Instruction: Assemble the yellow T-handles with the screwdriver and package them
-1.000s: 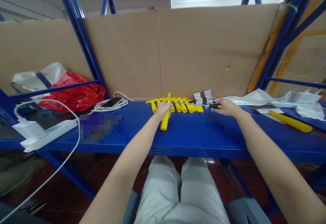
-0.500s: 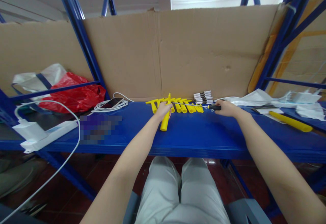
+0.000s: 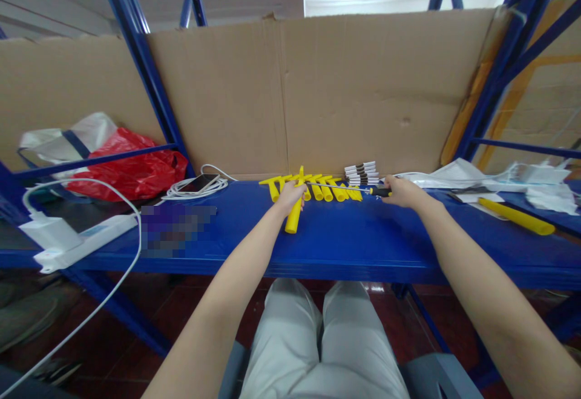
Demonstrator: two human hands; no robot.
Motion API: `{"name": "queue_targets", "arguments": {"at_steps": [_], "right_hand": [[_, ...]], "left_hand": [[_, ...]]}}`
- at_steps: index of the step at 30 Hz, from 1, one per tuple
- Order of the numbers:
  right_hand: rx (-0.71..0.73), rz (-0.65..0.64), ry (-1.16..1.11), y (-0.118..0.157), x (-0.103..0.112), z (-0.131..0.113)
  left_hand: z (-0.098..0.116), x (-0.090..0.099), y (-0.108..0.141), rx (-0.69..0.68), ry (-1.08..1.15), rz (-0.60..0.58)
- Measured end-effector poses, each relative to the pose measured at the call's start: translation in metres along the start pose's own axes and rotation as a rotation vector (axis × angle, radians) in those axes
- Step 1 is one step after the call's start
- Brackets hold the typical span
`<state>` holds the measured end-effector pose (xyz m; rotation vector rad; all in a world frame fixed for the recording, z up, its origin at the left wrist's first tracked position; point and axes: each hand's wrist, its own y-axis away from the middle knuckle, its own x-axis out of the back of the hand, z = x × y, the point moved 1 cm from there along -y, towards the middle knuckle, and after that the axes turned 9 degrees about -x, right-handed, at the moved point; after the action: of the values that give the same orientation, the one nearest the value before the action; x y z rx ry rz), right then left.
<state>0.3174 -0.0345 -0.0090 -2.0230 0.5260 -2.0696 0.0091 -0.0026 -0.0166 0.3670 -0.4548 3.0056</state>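
Observation:
My left hand (image 3: 289,198) is closed around a yellow tube-shaped part (image 3: 293,221), its round end pointing toward me and a narrower tip rising past the fingers. In my right hand (image 3: 400,192) is the black and yellow handle of a screwdriver (image 3: 363,189). Its long thin shaft runs left, to the yellow part by my left fingers; whether the tip sits in a screw is too small to tell. Behind the hands lies a row of several similar yellow parts (image 3: 327,192). Small screws (image 3: 378,197) seem to lie beside the screwdriver handle.
A stack of white and black pieces (image 3: 361,174) stands against the cardboard (image 3: 363,96). Rightward lie a long yellow tube (image 3: 517,216) and white plastic wrap (image 3: 454,175). To the left are a coiled white cable (image 3: 195,188), a red bag (image 3: 131,166) and a power strip (image 3: 91,241).
My right hand and the screwdriver handle have shifted very slightly left. My left hand stays on the yellow part in the same place.

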Motion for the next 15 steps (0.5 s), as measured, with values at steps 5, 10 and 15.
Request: {"name": "queue_targets", "arguments": {"at_steps": [5, 10, 15], "right_hand": [[0.045, -0.015, -0.042, -0.0019, -0.0036, 0.0027], [0.062, -0.056, -0.017, -0.0048, -0.0049, 0.0037], [0.059, 0.014, 0.028, -0.0026, -0.0001, 0.0013]], "left_hand": [[0.0004, -0.0003, 0.0008, -0.010, 0.002, -0.007], [0.0019, -0.0005, 0.0013, 0.008, -0.001, -0.004], [0.0010, -0.0003, -0.0001, 0.027, -0.009, 0.003]]}}
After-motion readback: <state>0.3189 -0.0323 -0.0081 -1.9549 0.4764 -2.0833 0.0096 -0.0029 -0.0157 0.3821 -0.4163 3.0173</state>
